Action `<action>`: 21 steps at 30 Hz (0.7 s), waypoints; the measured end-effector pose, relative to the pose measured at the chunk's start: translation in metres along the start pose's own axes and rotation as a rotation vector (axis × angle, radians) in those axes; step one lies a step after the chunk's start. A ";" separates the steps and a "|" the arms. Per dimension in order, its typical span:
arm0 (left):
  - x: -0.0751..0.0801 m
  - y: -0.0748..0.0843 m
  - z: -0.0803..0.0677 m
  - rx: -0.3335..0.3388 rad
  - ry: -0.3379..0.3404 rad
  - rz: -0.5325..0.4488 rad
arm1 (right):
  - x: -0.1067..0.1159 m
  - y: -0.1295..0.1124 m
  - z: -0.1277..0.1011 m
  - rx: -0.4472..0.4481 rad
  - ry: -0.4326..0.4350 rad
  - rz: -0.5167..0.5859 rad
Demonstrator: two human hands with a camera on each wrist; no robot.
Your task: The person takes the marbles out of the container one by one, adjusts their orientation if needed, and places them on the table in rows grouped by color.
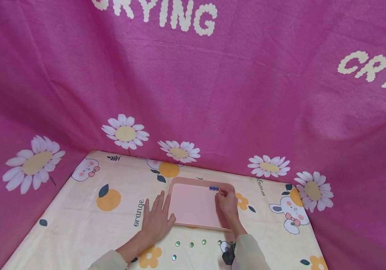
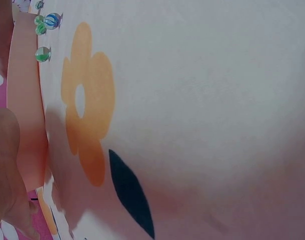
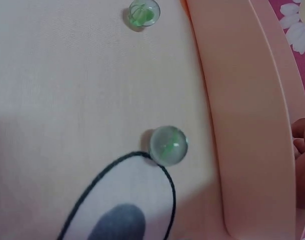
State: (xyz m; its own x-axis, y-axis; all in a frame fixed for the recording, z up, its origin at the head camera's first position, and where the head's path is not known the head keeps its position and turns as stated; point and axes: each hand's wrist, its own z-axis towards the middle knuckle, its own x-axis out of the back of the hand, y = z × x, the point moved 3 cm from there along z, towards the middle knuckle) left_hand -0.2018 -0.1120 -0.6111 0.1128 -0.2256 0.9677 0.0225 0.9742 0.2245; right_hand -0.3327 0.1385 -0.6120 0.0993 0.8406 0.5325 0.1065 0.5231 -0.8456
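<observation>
A shallow pink tray [image 1: 193, 206] lies on the patterned cloth. Inside its far right corner sits a short row of dark blue marbles [image 1: 214, 188]. My right hand [image 1: 228, 206] reaches over the tray with curled fingers, thumb and fingertips pinched at the right end of that row; the fingers cover part of the spot. My left hand [image 1: 157, 217] rests flat with spread fingers along the tray's left side, its fingertips at the rim. In the right wrist view only the edge of the right hand's fingers [image 3: 303, 150] shows past the tray wall.
Several green marbles [image 1: 191, 245] lie in a loose line on the cloth before the tray's near edge. A clear marble with blue stripes [image 2: 52, 20] lies close to them. A pink curtain [image 1: 193, 93] with daisies hangs behind and at both sides.
</observation>
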 end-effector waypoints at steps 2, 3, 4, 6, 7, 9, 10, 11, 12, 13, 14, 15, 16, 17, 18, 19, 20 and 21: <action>0.000 0.000 0.000 0.000 0.000 -0.006 | -0.001 0.001 0.001 -0.011 0.002 0.000; 0.000 0.000 0.000 0.001 -0.002 -0.007 | -0.002 0.001 0.001 -0.016 0.006 -0.002; 0.000 0.000 0.000 0.001 -0.005 -0.008 | -0.002 0.002 0.002 -0.022 0.010 -0.002; 0.000 0.000 0.000 0.001 -0.008 -0.010 | -0.003 0.002 0.003 -0.028 0.015 -0.003; 0.000 0.000 0.000 0.001 -0.006 -0.010 | -0.003 0.002 0.003 -0.028 0.018 -0.005; 0.000 0.000 0.001 0.002 -0.005 -0.008 | -0.004 0.002 0.004 -0.034 0.018 -0.007; 0.000 0.000 0.001 0.002 -0.005 -0.003 | -0.005 0.002 0.004 -0.037 0.017 -0.006; 0.001 0.000 0.001 0.003 -0.005 -0.002 | -0.005 0.001 0.005 -0.039 0.013 -0.007; 0.001 0.000 0.001 0.003 -0.004 -0.002 | -0.006 0.001 0.005 -0.038 0.006 -0.011; 0.001 0.000 0.001 0.003 -0.002 -0.002 | -0.006 0.001 0.005 -0.044 0.001 -0.015; 0.001 0.000 0.001 0.003 -0.004 0.000 | -0.006 0.000 0.005 -0.050 -0.006 -0.019; 0.002 0.000 0.001 0.003 -0.006 0.000 | -0.006 -0.001 0.004 -0.051 -0.009 -0.025; 0.001 0.000 0.001 0.003 -0.007 0.001 | -0.006 -0.001 0.003 -0.054 -0.013 -0.030; 0.001 0.000 0.001 0.003 -0.009 -0.003 | -0.006 -0.002 0.003 -0.057 -0.017 -0.036; 0.001 0.000 0.001 0.003 -0.011 -0.004 | -0.007 -0.003 0.002 -0.063 -0.017 -0.043; 0.001 0.000 0.001 0.003 -0.013 -0.003 | -0.007 -0.004 0.002 -0.072 -0.013 -0.048; 0.001 0.001 0.000 0.003 -0.015 -0.003 | -0.007 -0.005 0.001 -0.077 -0.010 -0.053; 0.001 0.001 0.000 0.003 -0.015 -0.005 | -0.007 -0.005 0.002 -0.078 -0.007 -0.056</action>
State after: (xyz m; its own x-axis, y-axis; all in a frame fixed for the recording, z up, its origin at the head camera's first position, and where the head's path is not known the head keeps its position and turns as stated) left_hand -0.2019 -0.1117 -0.6097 0.0974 -0.2306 0.9682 0.0202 0.9730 0.2297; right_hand -0.3357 0.1298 -0.6114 0.0837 0.8113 0.5787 0.1888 0.5573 -0.8086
